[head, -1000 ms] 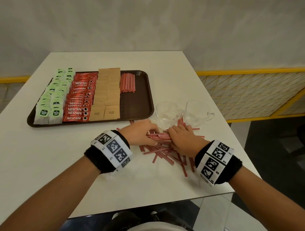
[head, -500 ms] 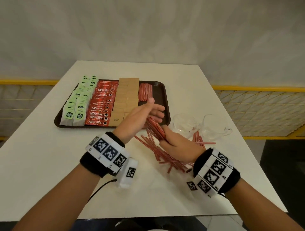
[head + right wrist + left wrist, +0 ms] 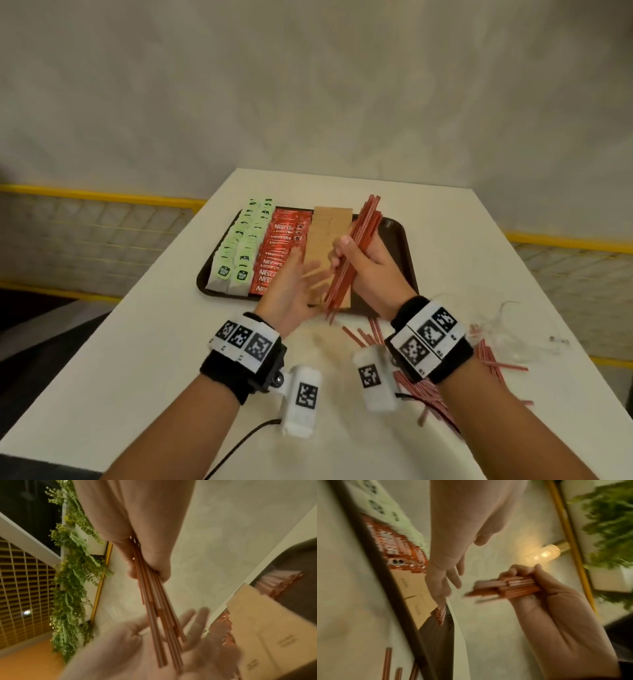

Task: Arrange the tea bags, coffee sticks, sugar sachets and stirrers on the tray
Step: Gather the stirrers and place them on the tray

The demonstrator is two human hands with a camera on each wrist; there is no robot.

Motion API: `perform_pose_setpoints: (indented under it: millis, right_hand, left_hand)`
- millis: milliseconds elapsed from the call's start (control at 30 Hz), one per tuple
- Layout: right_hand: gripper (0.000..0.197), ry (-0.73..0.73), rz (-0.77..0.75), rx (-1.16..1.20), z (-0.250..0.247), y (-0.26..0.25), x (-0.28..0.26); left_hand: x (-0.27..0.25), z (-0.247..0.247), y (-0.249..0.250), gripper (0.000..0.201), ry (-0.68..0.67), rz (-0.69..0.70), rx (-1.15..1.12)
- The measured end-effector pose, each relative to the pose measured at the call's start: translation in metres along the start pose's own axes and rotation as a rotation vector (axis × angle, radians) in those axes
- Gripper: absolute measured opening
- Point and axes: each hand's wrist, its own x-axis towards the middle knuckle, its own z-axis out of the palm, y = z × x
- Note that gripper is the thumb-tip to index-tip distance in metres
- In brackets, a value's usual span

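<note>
Lifted off the table, the stirrers (image 3: 352, 253) now stand gripped in the right hand (image 3: 368, 270) above the tray (image 3: 399, 240), left hand (image 3: 291, 291) flat-fingered beneath, ready for squaring.

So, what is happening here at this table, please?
A person is sorting drink supplies onto a brown tray. The right hand grips a bundle of red stirrers nearly upright above the tray, and the open left hand is beside its lower end. On the tray lie rows of green tea bags, red coffee sticks and brown sugar sachets. More loose stirrers remain on the white table, near two glass cups.
</note>
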Motion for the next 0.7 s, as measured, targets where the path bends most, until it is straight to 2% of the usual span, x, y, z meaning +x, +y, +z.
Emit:
perform_pose_setpoints:
  millis: [67, 100, 200, 233, 400, 467, 533, 633, 700]
  right_hand:
    - [0.037, 0.000, 0.006, 0.078, 0.012, -0.002, 0.013]
    - [0.034, 0.003, 0.015, 0.083, 0.017, -0.001, 0.018]
    - [0.012, 0.054, 0.024, -0.009, 0.029, 0.012, 0.031]
    - [0.016, 0.079, 0.018, -0.040, 0.033, 0.015, 0.035]
    - [0.067, 0.138, -0.093, -0.006, 0.048, 0.015, 0.045]
    - [0.077, 0.160, -0.146, -0.037, 0.052, 0.014, 0.051]
    - [0.071, 0.177, -0.194, -0.067, 0.054, 0.014, 0.057]
    - [0.034, 0.172, -0.229, -0.158, 0.060, 0.015, 0.064]
    - [0.019, 0.169, -0.242, -0.198, 0.065, 0.017, 0.068]
  left_hand:
    - [0.000, -0.007, 0.001, 0.058, -0.050, -0.107, -0.135]
    - [-0.001, -0.008, 0.003, 0.055, -0.073, -0.109, -0.202]
    - [0.000, -0.012, 0.008, 0.037, -0.108, -0.024, -0.360]
    - [0.000, -0.014, 0.009, 0.033, -0.103, -0.008, -0.396]
    - [0.006, -0.026, 0.010, 0.032, -0.074, -0.017, -0.496]
    - [0.008, -0.030, 0.012, 0.033, -0.071, -0.012, -0.509]
    - [0.009, -0.034, 0.015, 0.033, -0.077, -0.025, -0.529]
    - [0.012, -0.040, 0.017, 0.033, -0.097, -0.064, -0.551]
    - [0.013, -0.044, 0.019, 0.033, -0.091, -0.080, -0.544]
